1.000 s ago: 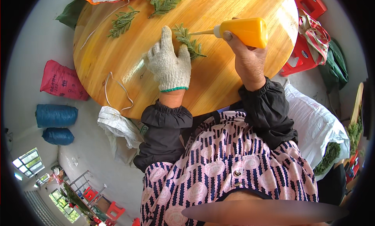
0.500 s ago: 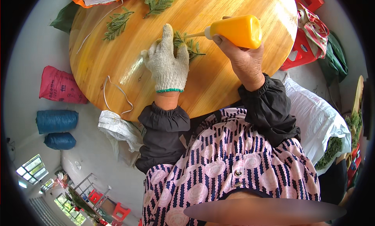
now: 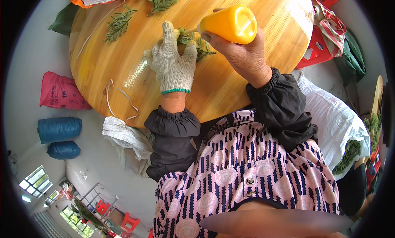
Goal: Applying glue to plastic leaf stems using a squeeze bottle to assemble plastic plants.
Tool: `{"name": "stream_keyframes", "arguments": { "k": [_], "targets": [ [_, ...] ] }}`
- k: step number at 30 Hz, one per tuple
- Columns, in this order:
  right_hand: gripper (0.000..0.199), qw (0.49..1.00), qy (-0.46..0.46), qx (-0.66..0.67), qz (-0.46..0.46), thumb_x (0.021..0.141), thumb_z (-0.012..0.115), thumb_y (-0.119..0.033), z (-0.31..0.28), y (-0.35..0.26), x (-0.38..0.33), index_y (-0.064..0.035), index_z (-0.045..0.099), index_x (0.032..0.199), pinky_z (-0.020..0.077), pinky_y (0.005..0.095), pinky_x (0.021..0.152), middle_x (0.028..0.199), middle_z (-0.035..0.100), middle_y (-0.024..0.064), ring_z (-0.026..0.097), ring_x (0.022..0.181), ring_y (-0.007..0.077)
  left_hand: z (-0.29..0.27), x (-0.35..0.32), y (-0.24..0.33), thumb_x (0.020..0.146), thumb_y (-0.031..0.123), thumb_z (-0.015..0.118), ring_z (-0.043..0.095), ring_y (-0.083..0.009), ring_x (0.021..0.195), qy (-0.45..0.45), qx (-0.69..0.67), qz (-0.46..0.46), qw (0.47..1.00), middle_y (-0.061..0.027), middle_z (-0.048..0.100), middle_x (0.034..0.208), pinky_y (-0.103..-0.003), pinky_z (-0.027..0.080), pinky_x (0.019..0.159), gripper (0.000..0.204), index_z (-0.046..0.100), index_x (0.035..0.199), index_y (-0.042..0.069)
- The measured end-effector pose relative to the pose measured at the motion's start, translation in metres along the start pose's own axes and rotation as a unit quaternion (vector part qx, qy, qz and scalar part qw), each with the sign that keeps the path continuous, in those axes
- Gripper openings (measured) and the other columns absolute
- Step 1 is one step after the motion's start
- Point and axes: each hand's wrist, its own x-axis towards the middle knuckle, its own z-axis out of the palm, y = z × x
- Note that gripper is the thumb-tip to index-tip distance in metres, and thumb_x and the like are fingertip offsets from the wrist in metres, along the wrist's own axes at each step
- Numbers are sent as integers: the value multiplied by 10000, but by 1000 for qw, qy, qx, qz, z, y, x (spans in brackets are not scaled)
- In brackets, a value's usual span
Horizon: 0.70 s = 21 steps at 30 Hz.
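My left hand (image 3: 173,61), in a knitted white glove with a green cuff edge, holds a small green conifer sprig (image 3: 202,51) low over the round wooden table. Its index finger points away from me, and the thumb lies against the sprig; the other fingertips are partly hidden. Bare, my right hand (image 3: 247,57) grips a yellow squeeze bottle (image 3: 231,24), tilted with its base toward me. The bottle's thin nozzle (image 3: 191,31) points left and reaches the greenery between my left thumb and index finger. Whether anything flows from the tip I cannot tell.
Loose sprigs (image 3: 120,24) and a larger green branch (image 3: 164,1) lie farther back on the wooden table (image 3: 135,69). A white sack (image 3: 329,114) with greenery stands at my right, near a red stool (image 3: 314,52). Left of the table are a pink sack (image 3: 61,92) and blue bundles (image 3: 59,129).
My right hand has brought the bottle leftward, pushing its nozzle deeper into the sprig by my left hand. The left hand has shifted only slightly, along with the whole view.
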Motion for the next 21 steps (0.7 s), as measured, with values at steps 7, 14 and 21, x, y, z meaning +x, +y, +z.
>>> {"name": "stream_keyframes", "arguments": {
  "k": [7,14,21],
  "targets": [
    [385,999,-29,-13,16,868,808,-26,-10,-12,-8,15,656,1219,590,296,868,1060,741,74,720,962,149,-1,-2,-3,900,322,732,595,-322,1223,5,4,17,1000,-63,704,1290,-648,272,1145,783,393,1563,80],
    [397,998,-17,-51,16,866,812,-26,-16,-21,-16,13,652,1227,592,308,886,1074,737,80,721,975,160,-2,-4,-7,900,326,723,612,-332,1187,16,-5,37,999,-104,707,1255,-650,289,1126,744,436,1547,95],
    [402,999,-10,-25,46,873,797,-15,-15,-25,-26,30,645,1243,593,314,889,1076,741,91,722,981,165,-6,-7,-11,888,316,728,628,-325,1151,39,10,46,998,-119,715,1195,-618,314,1096,606,588,1451,144]
  ]
}}
